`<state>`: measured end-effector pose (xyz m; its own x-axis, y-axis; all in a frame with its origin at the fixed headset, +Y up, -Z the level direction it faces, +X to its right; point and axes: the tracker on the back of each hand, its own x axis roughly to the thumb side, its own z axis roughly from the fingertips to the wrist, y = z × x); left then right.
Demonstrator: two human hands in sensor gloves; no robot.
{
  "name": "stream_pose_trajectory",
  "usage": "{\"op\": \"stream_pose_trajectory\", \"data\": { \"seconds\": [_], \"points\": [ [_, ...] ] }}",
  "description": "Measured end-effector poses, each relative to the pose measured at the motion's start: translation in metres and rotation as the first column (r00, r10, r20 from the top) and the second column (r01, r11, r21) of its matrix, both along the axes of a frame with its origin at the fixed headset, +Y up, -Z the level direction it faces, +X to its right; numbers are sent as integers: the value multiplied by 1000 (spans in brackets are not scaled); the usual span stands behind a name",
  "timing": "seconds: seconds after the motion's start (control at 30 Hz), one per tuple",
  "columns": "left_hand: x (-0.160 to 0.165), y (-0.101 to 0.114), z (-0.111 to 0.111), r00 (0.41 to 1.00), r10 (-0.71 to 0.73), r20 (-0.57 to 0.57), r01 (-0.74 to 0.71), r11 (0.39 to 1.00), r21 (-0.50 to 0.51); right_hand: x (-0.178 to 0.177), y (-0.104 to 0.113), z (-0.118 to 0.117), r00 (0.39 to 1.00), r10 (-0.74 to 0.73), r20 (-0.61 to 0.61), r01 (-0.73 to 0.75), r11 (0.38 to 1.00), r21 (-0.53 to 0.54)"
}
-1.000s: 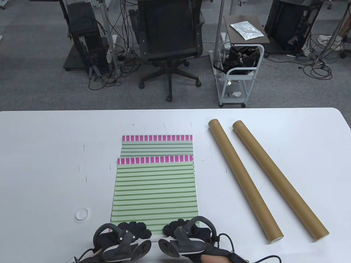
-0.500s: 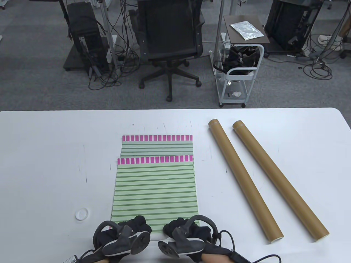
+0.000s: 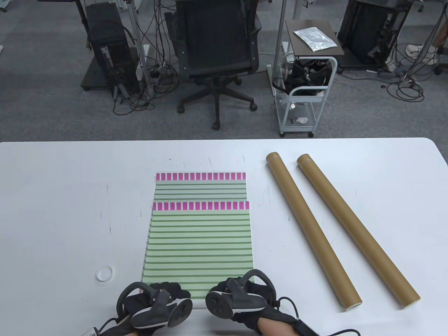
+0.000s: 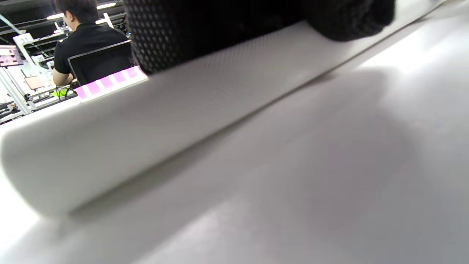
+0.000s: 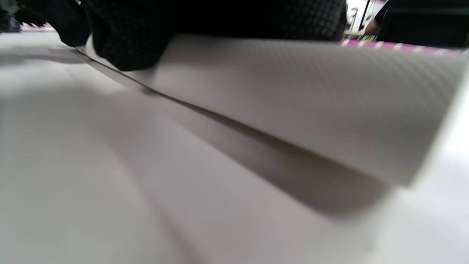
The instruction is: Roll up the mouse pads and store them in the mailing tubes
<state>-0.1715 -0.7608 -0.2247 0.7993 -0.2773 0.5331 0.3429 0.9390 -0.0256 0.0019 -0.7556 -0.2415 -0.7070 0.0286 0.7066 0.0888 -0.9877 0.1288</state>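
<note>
Two green-striped mouse pads with magenta top bands lie stacked on the white table; the top pad (image 3: 199, 245) sits nearer me than the lower pad (image 3: 201, 185). My left hand (image 3: 164, 292) and right hand (image 3: 241, 288) both grip the top pad's near edge, which is lifted and curled over. The wrist views show its white underside curving under my left fingers (image 4: 227, 33) and my right fingers (image 5: 124, 36). Two brown mailing tubes (image 3: 311, 227) (image 3: 357, 227) lie diagonally to the right, open ends toward me.
A small white ring-shaped cap (image 3: 104, 273) lies on the table (image 3: 52, 210) left of the pads. An office chair (image 3: 217, 52) and a cart (image 3: 304, 91) stand on the floor beyond the table's far edge.
The top pad has shifted slightly to the right and nearer me, its near edge now curled up. Both hands have rolled forward over that edge.
</note>
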Motion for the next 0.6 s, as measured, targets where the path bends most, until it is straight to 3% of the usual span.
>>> {"op": "stream_pose_trajectory", "data": {
  "seconds": [0.07,0.27,0.4,0.6],
  "points": [
    [1,0,4,1000,15,0,-15,1000,-26,2,-1,0,1000,-4,14,5,1000,-19],
    [7,0,13,997,-31,71,27,998,61,6,-6,-6,999,-28,45,30,998,-54],
    [12,-4,16,994,-52,96,33,980,195,8,-8,-9,996,-57,69,64,994,-94],
    [1,-1,0,998,63,19,-64,996,63,6,2,2,1000,-12,9,11,997,70]
  ]
}}
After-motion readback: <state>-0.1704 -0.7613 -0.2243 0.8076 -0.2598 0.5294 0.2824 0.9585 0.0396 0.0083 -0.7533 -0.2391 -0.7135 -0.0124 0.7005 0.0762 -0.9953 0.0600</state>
